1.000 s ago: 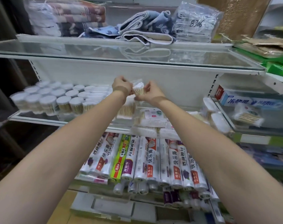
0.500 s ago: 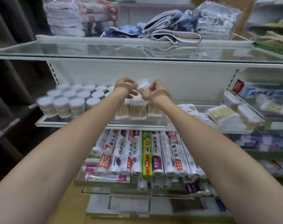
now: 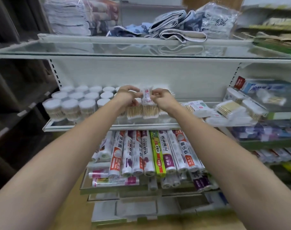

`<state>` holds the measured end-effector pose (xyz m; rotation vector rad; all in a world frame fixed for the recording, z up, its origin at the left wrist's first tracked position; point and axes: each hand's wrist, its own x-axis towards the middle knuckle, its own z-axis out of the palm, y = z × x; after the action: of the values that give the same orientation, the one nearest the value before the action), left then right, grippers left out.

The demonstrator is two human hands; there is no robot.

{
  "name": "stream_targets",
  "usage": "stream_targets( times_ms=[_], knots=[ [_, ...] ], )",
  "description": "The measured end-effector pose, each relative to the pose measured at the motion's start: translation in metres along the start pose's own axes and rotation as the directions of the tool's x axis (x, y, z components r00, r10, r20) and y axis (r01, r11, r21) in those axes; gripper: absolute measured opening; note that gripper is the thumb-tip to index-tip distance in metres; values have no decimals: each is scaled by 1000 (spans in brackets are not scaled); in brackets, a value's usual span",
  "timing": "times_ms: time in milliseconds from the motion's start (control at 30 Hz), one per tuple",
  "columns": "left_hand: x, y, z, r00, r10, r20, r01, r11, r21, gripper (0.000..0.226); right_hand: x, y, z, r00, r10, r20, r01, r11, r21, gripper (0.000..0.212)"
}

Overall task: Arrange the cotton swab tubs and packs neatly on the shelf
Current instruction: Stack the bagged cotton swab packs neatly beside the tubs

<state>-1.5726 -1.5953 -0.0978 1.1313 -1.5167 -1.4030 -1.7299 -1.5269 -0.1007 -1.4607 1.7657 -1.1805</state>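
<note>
Holding a small clear plastic pack of wooden-stick cotton swabs with a red-and-white label (image 3: 147,97) up at centre frame, pinched from both sides: left hand (image 3: 127,95) curled on its left edge, right hand (image 3: 160,97) curled on its right edge, fingertips closed on the wrapper rather than spread. Pack's long axis looks upright, label end up, sticks pointing down, though a bit blurry so not swearing by it. Directly underneath, just below the grip, sits the row of matching clear packs of wooden swabs standing on end (image 3: 142,112) on the white-edged glass shelf (image 3: 108,127), so the drop-in spot lies straight down and slightly back, not sideways. Both hands about equally near; probably either could finish it solo. Off to middle left, white-lidded round clear tubs of swabs (image 3: 78,100) already in tidy rows. Middle right looks messier: loose flat clear packs of swabs (image 3: 231,110) lying tilted, likely next in line. Lower centre, rolls of plastic wrap in printed sleeves (image 3: 146,151), not part of this job.
</note>
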Motion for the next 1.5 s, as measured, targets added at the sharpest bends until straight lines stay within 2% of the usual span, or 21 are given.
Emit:
stream_targets(
  times_ms=[167, 333, 500, 700, 900, 967, 1100, 1233, 1367, 1500],
  knots=[
    [-1, -4, -3, 1000, 3, 18, -4, 1000, 15, 39, -7, -1, 5, 999, -13, 43, 13, 1000, 1, 22],
    [-5, -2, -4, 999, 32, -6, -31, 991, 133, 24, -10, -8, 0, 992, 29, 121, -29, 1000, -2, 19],
    [-7, -3, -6, 998, 51, -27, -47, 991, 126, 27, -13, -9, 2, 995, 33, 93, -39, 997, 62, 28],
    [-13, -6, -10, 995, 90, 38, -94, 987, 131, 33, -13, -10, 4, 992, 54, 113, -54, 999, -6, 14],
    [-18, -1, -15, 989, 132, 61, -138, 986, 94, 34, -15, -10, 5, 985, 57, 162, -60, 998, 15, 23],
    [-17, -1, -17, 989, 133, 71, -140, 984, 110, 34, -16, -11, 6, 987, 57, 153, -61, 998, 21, 24],
    [-16, -3, -21, 985, 138, 105, -152, 977, 147, 31, -17, -11, 5, 992, 46, 118, -50, 998, 28, 13],
    [-18, -3, -24, 986, 96, 137, -117, 981, 156, 28, -22, -13, 3, 994, 48, 101, -53, 998, 43, 17],
    [-19, -1, -28, 988, 48, 148, -72, 984, 160, 37, -25, -16, 4, 993, 48, 110, -55, 996, 63, 16],
    [-24, 4, -26, 986, 61, 155, -90, 978, 188, 27, -24, -16, 8, 994, 60, 86, -65, 996, 57, 17]
  ],
)
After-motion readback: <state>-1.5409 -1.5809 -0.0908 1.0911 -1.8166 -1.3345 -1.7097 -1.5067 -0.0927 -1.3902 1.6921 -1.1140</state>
